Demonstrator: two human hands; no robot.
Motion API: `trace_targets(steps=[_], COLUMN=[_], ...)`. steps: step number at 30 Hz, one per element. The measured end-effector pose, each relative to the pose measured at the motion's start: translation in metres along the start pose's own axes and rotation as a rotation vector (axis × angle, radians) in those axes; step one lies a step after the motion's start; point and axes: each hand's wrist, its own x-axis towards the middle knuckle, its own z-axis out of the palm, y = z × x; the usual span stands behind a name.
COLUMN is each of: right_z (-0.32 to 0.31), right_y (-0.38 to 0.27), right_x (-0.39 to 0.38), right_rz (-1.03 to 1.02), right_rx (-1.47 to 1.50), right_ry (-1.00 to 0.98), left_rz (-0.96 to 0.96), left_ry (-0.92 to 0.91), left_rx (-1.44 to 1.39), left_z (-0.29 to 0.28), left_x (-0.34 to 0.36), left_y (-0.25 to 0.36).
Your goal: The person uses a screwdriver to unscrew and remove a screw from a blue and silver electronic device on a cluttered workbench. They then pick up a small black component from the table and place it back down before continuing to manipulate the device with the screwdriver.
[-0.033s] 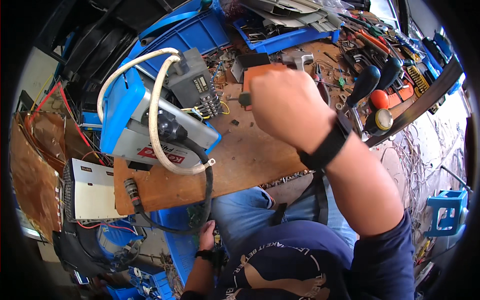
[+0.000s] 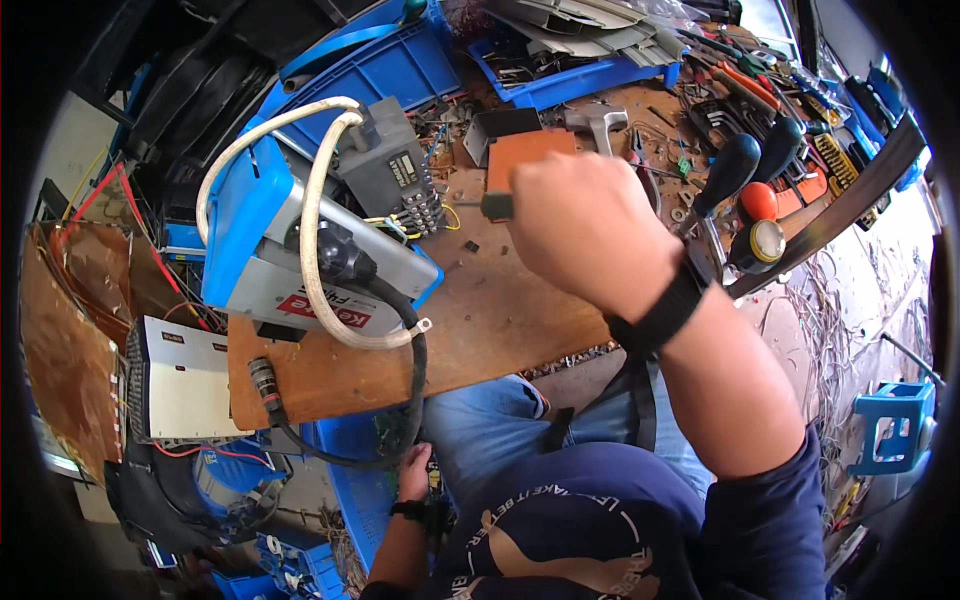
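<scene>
My right hand [image 2: 590, 215] is closed in a fist above the workbench. A dark green handle [image 2: 497, 206] sticks out of its left side, with a thin shaft toward the grey boxy part; it looks like a screwdriver. The grey boxy part [image 2: 385, 160] carries a row of terminals and thin yellow wires. Under the fist lies an orange flat piece [image 2: 530, 152], partly covered. Low down, my left hand [image 2: 414, 470] is beside the black cable [image 2: 417, 385], near my leg. Its fingers are too small and partly hidden to tell whether they grip anything.
A blue-and-silver machine [image 2: 290, 260] stands at the bench's left, with a thick whitish cable [image 2: 312, 230] looped over it. A hammer [image 2: 603, 122], pliers and many hand tools lie at the right. Blue bins [image 2: 400, 65] stand at the back. A bent metal strip [image 2: 830, 220] borders the right side.
My right hand has shifted slightly right and down, and more of the dark green handle shows. My left hand looks unmoved.
</scene>
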Motion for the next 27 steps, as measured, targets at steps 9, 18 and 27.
trace_targets(steps=[9, 18, 27], right_z=[0.056, 0.096, 0.092], right_y=[-0.002, -0.009, -0.037], right_x=[-0.067, -0.095, -0.095], right_rz=[0.256, 0.677, 0.551], right_rx=[0.633, 1.814, 1.636], right_ry=[-0.032, -0.524, -0.283], left_rz=[-0.125, 0.170, 0.208], left_ry=[-0.183, -0.720, -0.605], left_rx=[0.199, 0.187, -0.410], left_z=[-0.018, -0.007, 0.114], left_x=[-0.028, -0.072, -0.062], left_y=[0.064, 0.221, 0.299])
